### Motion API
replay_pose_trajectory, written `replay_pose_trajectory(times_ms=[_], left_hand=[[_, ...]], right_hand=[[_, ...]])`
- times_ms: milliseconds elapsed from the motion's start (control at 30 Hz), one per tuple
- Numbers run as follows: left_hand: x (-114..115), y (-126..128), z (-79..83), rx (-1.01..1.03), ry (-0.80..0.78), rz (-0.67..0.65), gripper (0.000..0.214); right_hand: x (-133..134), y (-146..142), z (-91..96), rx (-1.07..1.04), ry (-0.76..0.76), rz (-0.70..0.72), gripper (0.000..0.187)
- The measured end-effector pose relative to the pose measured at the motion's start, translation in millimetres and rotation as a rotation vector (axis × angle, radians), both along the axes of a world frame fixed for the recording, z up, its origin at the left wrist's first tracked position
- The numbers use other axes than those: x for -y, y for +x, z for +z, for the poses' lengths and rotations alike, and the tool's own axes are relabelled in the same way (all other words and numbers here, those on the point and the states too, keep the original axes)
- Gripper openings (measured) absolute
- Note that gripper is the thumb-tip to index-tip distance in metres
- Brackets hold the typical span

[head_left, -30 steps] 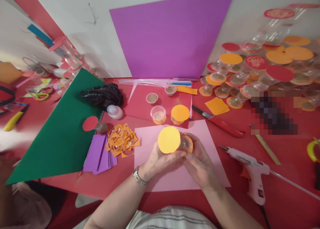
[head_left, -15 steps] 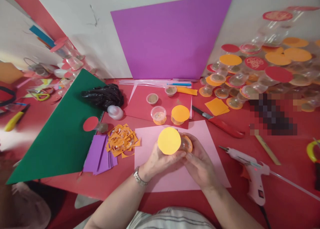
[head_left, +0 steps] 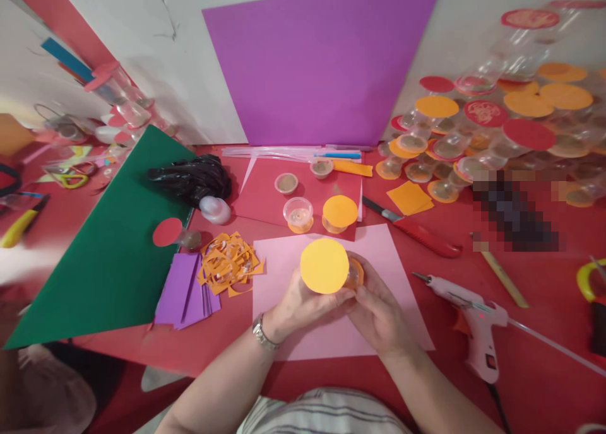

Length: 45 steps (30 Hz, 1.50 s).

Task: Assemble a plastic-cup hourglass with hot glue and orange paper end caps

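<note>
Between both hands is a homemade hourglass [head_left: 324, 265] of clear plastic cups with orange paper discs on its ends, one disc tilted up toward me. My left hand [head_left: 299, 306] wraps round it from the left, partly hidden behind the disc. My right hand [head_left: 380, 309] grips its right end, fingers closed. Pink paper [head_left: 402, 333] lies beneath them. Just beyond stand an open clear cup [head_left: 298, 213] on an orange disc and another cup topped by an orange disc [head_left: 339, 211]. Two small cups of sand [head_left: 286, 183] sit farther back.
At right lie a glue gun [head_left: 473, 308] with its cord, a red-handled knife [head_left: 426, 235] and many finished hourglasses [head_left: 478, 147]. Orange paper scraps [head_left: 230, 263], purple cards [head_left: 182, 295], a black plastic bag [head_left: 196, 178] and a green board [head_left: 108, 251] are at left.
The hourglass's near disc has tipped slightly more toward me and looks larger. Both hands keep their hold. The whole view has shifted a little.
</note>
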State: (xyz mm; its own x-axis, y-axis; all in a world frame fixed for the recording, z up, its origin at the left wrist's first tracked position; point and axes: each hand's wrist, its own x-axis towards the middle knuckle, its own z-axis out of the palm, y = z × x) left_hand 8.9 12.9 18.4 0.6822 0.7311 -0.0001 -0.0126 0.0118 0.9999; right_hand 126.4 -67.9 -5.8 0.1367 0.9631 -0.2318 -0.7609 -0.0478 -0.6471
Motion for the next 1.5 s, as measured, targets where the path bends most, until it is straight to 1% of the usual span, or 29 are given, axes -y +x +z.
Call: replay_pose_trajectory(times_ms=[133,267,400,533,633,733,867,1000,1167,1233,1367,1500], left_hand=[[-0.2,-2.6,-6.6,0.013,-0.044,-0.012,0.039],[1.4,-6.5,-14.1,0.045,-0.031,0.009,0.054],[2.4,-5.9,-9.6,0.003,0.012,0.008,0.047],[0.7,-1.8,-1.9,0.023,-0.063,0.015,0.048],[-1.4,-0.5,1.7,0.051,-0.102,0.024,0.049],[-3.2,-1.1,3.4,0.084,-0.133,-0.005,0.046],[-4.2,-2.5,3.5,0.081,-0.119,0.004,0.040],[-3.1,-2.4,3.8,0.078,-0.105,0.000,0.044],[-1.6,-2.1,4.6,0.060,-0.191,0.067,0.052],[-1.8,-2.6,3.6,0.058,-0.197,0.090,0.051],[-2.0,-4.0,0.2,0.091,-0.157,0.087,0.042],[-2.3,-3.0,-0.3,0.131,-0.146,0.078,0.044]], right_hand=[[2.0,-0.4,-4.3,-0.001,0.001,-0.011,0.044],[4.4,1.0,-9.8,0.009,-0.031,0.017,0.040],[4.0,1.4,-10.1,0.015,-0.002,-0.003,0.038],[2.2,0.3,-6.9,0.003,0.020,-0.036,0.041],[2.7,0.5,-5.9,-0.019,0.038,-0.035,0.041],[3.5,1.6,-6.7,-0.054,0.047,-0.010,0.040],[2.4,2.5,-7.0,-0.058,0.072,0.039,0.037],[0.3,1.5,-4.9,-0.028,0.062,0.008,0.038],[0.1,-0.2,-5.1,0.003,0.039,-0.030,0.046],[0.9,-0.3,-6.1,0.002,0.035,-0.032,0.047],[1.7,-0.3,-7.0,-0.027,0.013,-0.026,0.041],[1.0,0.1,-5.3,-0.004,-0.004,-0.007,0.038]])
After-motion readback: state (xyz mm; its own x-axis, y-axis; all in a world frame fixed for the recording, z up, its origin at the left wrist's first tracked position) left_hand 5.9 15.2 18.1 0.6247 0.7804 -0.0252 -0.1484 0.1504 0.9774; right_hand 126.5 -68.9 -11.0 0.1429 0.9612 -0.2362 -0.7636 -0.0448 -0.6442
